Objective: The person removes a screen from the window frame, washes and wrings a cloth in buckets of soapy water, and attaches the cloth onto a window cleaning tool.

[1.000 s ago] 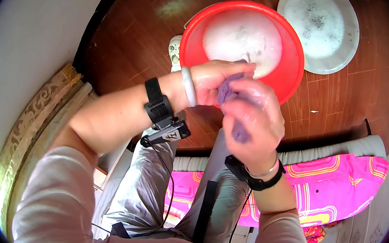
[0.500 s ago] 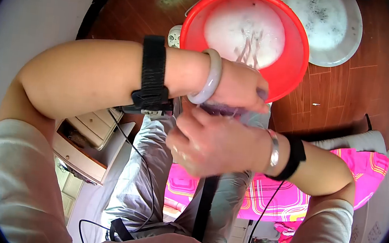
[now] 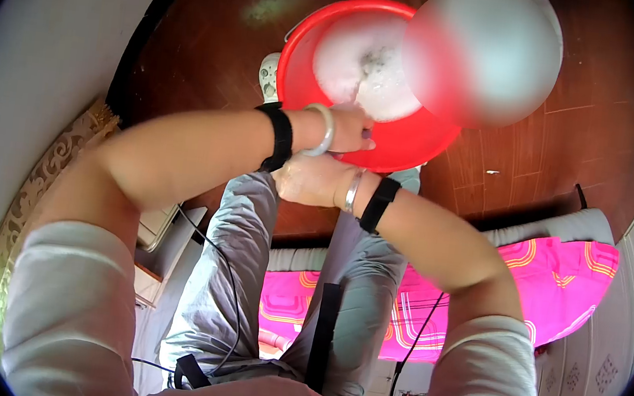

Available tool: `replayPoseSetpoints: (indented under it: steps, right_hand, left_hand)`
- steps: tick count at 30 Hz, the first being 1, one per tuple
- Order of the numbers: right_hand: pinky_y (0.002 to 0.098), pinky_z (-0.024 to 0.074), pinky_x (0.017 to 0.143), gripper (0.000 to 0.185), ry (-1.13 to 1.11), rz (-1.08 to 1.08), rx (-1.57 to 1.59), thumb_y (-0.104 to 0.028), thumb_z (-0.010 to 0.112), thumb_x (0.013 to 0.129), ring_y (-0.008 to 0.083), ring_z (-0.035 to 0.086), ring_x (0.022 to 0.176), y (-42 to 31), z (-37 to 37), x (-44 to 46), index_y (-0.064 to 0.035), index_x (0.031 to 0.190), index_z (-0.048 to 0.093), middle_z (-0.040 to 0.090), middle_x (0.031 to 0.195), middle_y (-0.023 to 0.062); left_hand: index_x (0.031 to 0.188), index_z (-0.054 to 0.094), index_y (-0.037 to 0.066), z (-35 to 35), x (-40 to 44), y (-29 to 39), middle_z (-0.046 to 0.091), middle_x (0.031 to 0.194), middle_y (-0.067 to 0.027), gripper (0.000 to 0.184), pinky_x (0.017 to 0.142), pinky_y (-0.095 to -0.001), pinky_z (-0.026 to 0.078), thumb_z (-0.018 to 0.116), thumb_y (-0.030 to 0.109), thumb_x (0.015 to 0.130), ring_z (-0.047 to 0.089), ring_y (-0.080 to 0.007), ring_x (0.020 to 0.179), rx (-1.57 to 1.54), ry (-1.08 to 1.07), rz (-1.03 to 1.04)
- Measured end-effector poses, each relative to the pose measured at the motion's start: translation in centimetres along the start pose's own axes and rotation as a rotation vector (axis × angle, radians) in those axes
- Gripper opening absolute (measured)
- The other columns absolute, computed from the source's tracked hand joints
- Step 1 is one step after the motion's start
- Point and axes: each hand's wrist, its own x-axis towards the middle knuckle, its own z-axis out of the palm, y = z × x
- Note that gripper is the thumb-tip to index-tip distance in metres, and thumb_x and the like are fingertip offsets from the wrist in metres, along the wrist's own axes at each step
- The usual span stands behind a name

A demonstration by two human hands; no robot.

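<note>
My left hand (image 3: 350,130), with a pale bangle at its wrist, is closed at the near rim of a red bucket (image 3: 409,142). Just below it my right hand (image 3: 310,180), wearing a silver bracelet, is closed too. Between them both grip a wet, dark purple cloth (image 3: 366,134), mostly hidden by the fingers. A thin trickle falls from the hands towards the white suds (image 3: 349,53) in the bucket.
A pale basin (image 3: 550,4) stands beyond the bucket, largely covered by a round blurred patch. A patterned shoe (image 3: 268,79) is left of the bucket. Pink bedding (image 3: 572,290) lies at the right, a drawer cabinet (image 3: 153,230) at the left. Black cables (image 3: 227,266) hang near my legs.
Both hands have moved away from my body, my right hand also to the left. Water that ran in several streams is now a thin trickle. The bucket appears lower in view.
</note>
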Motion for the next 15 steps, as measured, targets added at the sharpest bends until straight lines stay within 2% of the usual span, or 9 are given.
replayPoseSetpoints:
  steps: [2,4,6,7,9,11,12,13,15]
  right_hand:
    - [0.0323,0.0510,0.063,0.013,0.223,-0.062,-0.144,-0.014,0.056,0.067,0.0227,0.062,0.073,-0.7,-1.7,0.2,-0.0051,0.072,0.064,0.063,0.076,0.0070]
    - [0.0326,0.0478,0.069,0.009,0.235,-0.010,0.015,-0.018,0.055,0.064,0.0207,0.055,0.078,-2.0,-2.4,0.3,-0.0089,0.067,0.057,0.055,0.077,0.0039]
    - [0.0364,0.0452,0.077,0.013,0.313,0.092,0.033,-0.016,0.060,0.065,0.0239,0.051,0.086,-3.9,-6.3,0.9,-0.0078,0.073,0.053,0.050,0.085,0.0060]
    - [0.0373,0.0450,0.078,0.014,0.367,0.222,0.065,-0.015,0.062,0.067,0.0256,0.051,0.088,-3.8,-7.9,1.1,-0.0069,0.076,0.054,0.050,0.087,0.0077]
    - [0.0392,0.0445,0.080,0.018,0.492,0.479,0.125,-0.014,0.064,0.070,0.0289,0.051,0.091,-3.9,-10.6,1.5,-0.0052,0.082,0.055,0.051,0.092,0.0112]
    - [0.0398,0.0430,0.081,0.025,0.622,0.863,0.214,-0.018,0.065,0.076,0.0333,0.051,0.090,-2.5,-13.7,0.1,-0.0037,0.093,0.053,0.051,0.095,0.0156]
    - [0.0392,0.0443,0.078,0.027,0.695,1.061,0.218,-0.025,0.064,0.079,0.0329,0.054,0.086,-2.1,-12.8,-1.9,-0.0025,0.091,0.055,0.053,0.088,0.0155]
    - [0.0382,0.0456,0.074,0.038,0.699,1.346,0.384,-0.037,0.063,0.081,0.0293,0.056,0.077,-1.6,-14.2,-2.9,-0.0012,0.089,0.056,0.057,0.078,0.0114]
    - [0.0296,0.0439,0.048,0.047,0.808,1.753,0.986,-0.053,0.057,0.082,0.0102,0.054,0.061,-0.5,-17.0,-5.6,-0.0075,0.090,0.060,0.058,0.073,0.0007]
  left_hand:
    - [0.090,0.059,0.004,-0.6,-1.4,-1.2,0.060,0.079,-0.0132,0.035,0.066,-0.0350,0.047,0.061,0.038,0.082,0.059,-0.0233,0.073,-0.127,0.062,0.024]
    - [0.101,0.055,0.007,-2.5,-5.0,-0.1,0.056,0.074,-0.0056,0.030,0.053,-0.0266,0.047,0.061,0.032,0.085,0.057,-0.0133,0.061,-0.809,-0.003,-0.228]
    - [0.112,0.046,0.008,-2.6,-7.8,-2.7,0.056,0.078,-0.0031,0.040,0.057,-0.0268,0.049,0.062,0.033,0.085,0.056,-0.0124,0.062,-1.124,0.057,-0.284]
    - [0.117,0.041,0.008,-3.1,-9.7,-3.0,0.057,0.083,-0.0035,0.048,0.055,-0.0261,0.051,0.062,0.036,0.084,0.057,-0.0109,0.062,-1.377,-0.027,-0.251]
    - [0.123,0.040,0.008,-5.6,-13.6,-3.1,0.062,0.096,-0.0048,0.053,0.048,-0.0245,0.052,0.063,0.034,0.083,0.063,-0.0128,0.066,-1.283,-0.157,-0.315]
    - [0.121,0.045,0.010,-6.2,-14.1,-2.6,0.060,0.103,-0.0062,0.047,0.059,-0.0315,0.055,0.063,0.031,0.082,0.064,-0.0190,0.083,-1.394,-0.053,-0.188]
    - [0.120,0.046,0.010,-4.7,-14.0,-1.8,0.059,0.104,-0.0062,0.044,0.064,-0.0331,0.054,0.063,0.023,0.082,0.062,-0.0188,0.089,-1.579,0.053,0.012]
    - [0.119,0.046,0.010,-4.9,-14.1,-0.4,0.057,0.105,-0.0063,0.041,0.073,-0.0307,0.053,0.062,0.009,0.081,0.059,-0.0172,0.096,-1.656,0.163,0.154]
    - [0.114,0.048,0.008,-4.1,-12.7,0.6,0.055,0.103,-0.0063,0.043,0.080,-0.0267,0.049,0.060,-0.003,0.074,0.055,-0.0155,0.098,-1.661,0.271,0.299]
